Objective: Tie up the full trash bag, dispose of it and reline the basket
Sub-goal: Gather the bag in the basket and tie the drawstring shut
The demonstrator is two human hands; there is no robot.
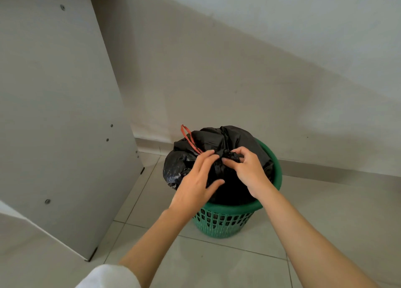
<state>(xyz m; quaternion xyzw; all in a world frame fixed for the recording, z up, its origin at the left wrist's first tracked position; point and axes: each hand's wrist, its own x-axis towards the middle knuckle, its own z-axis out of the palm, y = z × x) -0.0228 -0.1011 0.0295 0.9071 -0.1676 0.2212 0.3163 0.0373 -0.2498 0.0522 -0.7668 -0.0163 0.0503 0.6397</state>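
While seated in the basket [230,220], the trash bag [230,138] is pinched by both hands.

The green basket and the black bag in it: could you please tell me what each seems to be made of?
The green basket looks like moulded plastic, matte, with a lattice of holes. The black trash bag looks like thin glossy plastic film, crinkled and catching highlights.

floor [217,264]: pale tiles | on it: green basket [221,222], white panel [54,114]
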